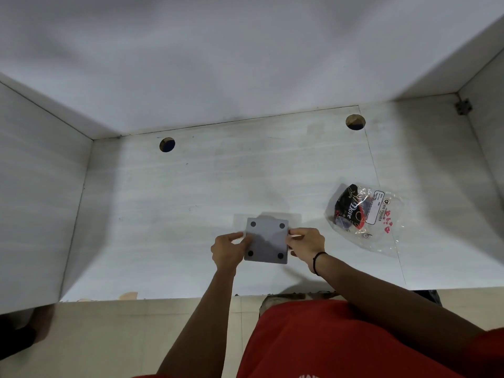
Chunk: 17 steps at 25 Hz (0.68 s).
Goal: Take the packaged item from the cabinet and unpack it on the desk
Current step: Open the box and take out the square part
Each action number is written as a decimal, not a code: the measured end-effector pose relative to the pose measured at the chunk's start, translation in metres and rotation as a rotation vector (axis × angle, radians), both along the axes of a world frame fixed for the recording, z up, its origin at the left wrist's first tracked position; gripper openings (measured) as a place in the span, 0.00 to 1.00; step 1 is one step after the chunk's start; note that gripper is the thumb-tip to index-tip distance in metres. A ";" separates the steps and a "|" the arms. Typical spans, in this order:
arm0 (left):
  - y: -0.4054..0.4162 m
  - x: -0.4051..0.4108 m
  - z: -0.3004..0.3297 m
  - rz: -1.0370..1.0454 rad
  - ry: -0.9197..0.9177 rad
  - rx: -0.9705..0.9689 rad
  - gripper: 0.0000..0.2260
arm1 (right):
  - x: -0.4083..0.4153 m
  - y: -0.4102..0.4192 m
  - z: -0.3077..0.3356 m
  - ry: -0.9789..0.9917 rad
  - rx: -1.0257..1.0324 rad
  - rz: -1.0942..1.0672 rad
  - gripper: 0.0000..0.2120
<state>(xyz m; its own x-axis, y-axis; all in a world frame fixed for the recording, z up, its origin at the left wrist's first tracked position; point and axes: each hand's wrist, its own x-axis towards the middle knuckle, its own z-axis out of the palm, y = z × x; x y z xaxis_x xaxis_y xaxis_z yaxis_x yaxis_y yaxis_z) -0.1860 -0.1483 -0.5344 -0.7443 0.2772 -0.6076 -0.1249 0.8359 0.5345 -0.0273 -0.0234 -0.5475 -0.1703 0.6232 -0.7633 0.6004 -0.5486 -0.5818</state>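
A flat grey square item (pixel 268 238) with a dark round pad at each corner is held just above the white desk (pixel 191 200), near its front edge. My left hand (pixel 227 251) grips its left side. On the opposite edge my right hand (pixel 306 245) pinches it; a black band circles that wrist. A clear plastic bag (pixel 364 216) lies on the desk to the right, with a black and red printed packet inside it.
White walls close the desk in on the left, back and right. Two round cable holes (pixel 167 144) (pixel 355 122) sit near the back edge. A metal hinge (pixel 463 106) is fixed at the far right corner. Tiled floor lies below the front edge.
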 end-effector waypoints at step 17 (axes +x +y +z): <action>0.101 0.019 0.033 -0.182 -0.195 0.263 0.27 | 0.023 0.092 0.044 0.149 0.272 0.216 0.21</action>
<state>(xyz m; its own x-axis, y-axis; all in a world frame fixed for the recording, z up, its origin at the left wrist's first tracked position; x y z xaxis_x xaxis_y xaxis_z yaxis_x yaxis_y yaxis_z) -0.1675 -0.0476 -0.5017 -0.5460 0.5597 -0.6234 -0.1074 0.6912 0.7146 -0.0041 0.0689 -0.5038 -0.4164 0.7376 -0.5316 0.5830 -0.2320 -0.7786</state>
